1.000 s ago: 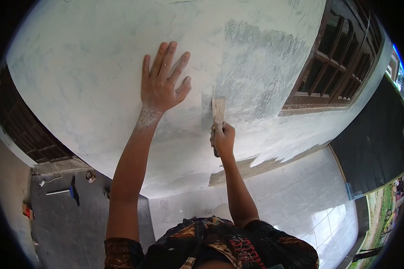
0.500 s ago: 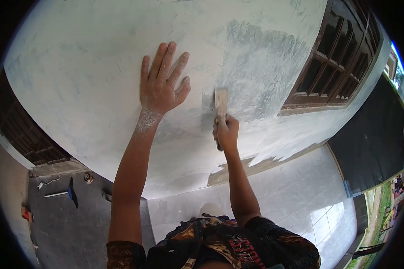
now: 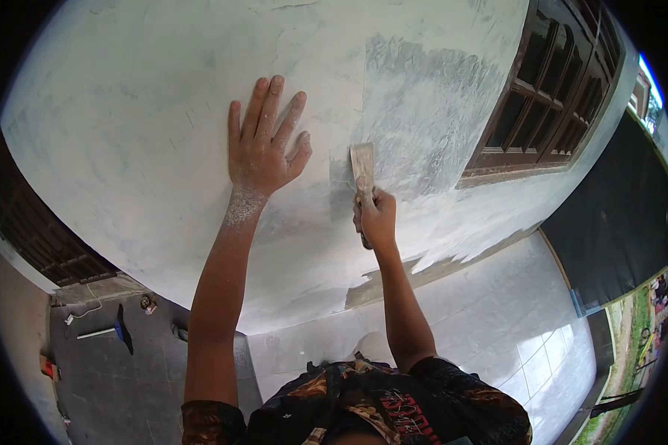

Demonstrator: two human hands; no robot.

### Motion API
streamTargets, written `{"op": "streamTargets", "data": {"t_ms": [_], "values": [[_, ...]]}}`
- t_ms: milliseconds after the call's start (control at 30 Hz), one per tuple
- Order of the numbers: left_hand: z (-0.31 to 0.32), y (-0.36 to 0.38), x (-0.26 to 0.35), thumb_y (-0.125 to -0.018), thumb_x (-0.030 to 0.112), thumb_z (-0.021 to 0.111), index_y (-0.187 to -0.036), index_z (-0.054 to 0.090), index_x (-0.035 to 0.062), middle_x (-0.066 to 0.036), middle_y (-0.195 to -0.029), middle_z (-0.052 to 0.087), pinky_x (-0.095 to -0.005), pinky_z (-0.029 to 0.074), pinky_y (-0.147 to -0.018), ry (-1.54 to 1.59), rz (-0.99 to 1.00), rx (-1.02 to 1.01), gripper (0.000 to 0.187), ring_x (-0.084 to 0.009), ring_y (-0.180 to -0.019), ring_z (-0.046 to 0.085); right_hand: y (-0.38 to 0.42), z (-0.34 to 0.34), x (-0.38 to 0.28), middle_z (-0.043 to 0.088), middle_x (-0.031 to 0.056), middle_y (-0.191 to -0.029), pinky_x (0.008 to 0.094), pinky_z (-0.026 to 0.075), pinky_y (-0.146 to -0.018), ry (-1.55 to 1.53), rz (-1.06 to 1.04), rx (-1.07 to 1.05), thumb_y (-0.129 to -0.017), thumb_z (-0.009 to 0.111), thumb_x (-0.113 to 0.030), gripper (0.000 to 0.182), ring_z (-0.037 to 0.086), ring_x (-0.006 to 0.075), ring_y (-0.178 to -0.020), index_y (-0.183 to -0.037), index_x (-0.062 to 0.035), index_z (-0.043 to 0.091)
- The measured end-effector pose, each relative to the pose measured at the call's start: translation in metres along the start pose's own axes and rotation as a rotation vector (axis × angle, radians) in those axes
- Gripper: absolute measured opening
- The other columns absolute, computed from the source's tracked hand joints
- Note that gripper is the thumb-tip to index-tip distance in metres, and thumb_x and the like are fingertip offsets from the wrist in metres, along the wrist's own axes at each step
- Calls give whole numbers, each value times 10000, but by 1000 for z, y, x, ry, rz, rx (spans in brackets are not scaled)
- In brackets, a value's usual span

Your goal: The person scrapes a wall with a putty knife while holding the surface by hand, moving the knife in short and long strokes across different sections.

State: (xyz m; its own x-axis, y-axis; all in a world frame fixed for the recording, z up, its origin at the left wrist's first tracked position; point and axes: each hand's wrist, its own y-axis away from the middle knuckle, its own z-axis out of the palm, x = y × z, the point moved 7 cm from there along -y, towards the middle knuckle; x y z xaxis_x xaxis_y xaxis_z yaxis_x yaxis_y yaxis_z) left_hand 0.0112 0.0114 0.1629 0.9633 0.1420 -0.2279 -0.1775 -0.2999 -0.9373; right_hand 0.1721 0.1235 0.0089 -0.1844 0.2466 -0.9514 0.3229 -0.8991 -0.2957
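Flat against the white wall (image 3: 156, 96) lies my left hand (image 3: 261, 157), fingers spread, with white dust on the fingers and wrist. My right hand (image 3: 376, 215) is wrapped round the handle of a scraper (image 3: 362, 162). Its broad, whitish blade points up the wall and touches the surface at the left edge of a grey scraped patch (image 3: 430, 104). A smaller grey strip (image 3: 340, 185) shows just left of the blade. Part of the handle is hidden by my fingers.
A brown wooden window (image 3: 549, 96) is set in the wall at the right, another dark window frame (image 3: 41, 215) at the left. Below are pale floor tiles (image 3: 467, 319) and dark tiles (image 3: 126, 386) with a broom (image 3: 115, 331). A black sheet (image 3: 608, 215) hangs at the right.
The view has shifted slightly, so the wall and windows appear a little further left. My left hand stays on the wall, and the scraper stays in my right hand at nearly the same spot.
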Motion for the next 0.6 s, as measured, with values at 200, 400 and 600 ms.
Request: {"op": "streamTargets", "data": {"t_ms": [200, 400, 600], "values": [[1, 2, 0, -823, 304, 657, -1410, 550, 215, -91, -1574, 370, -573, 176, -1174, -11, -5, -3, 603, -266, -1483, 295, 1, 2, 4, 460, -24, -530, 242, 326, -367, -63, 13, 11, -989, 603, -419, 477, 425, 57, -406, -692, -51, 538], [2, 2, 2, -821, 302, 660, -1413, 545, 210, -96, -1576, 366, -575, 163, -1175, -7, 9, -1, 610, -273, -1484, 292, 15, 5, 25, 465, -24, -529, 244, 333, -373, -62, 38, 41, -984, 609, -427, 490, 435, 59, -417, -683, -46, 542], [2, 2, 1, -815, 292, 666, -1410, 545, 205, -104, -1569, 374, -579, 163, -1173, -11, 10, 5, 614, -281, -1481, 298, 2, 8, 10, 451, -17, -522, 237, 299, -345, -12, -41, 22, -995, 603, -390, 453, 408, 68, -378, -691, -67, 511]]}}
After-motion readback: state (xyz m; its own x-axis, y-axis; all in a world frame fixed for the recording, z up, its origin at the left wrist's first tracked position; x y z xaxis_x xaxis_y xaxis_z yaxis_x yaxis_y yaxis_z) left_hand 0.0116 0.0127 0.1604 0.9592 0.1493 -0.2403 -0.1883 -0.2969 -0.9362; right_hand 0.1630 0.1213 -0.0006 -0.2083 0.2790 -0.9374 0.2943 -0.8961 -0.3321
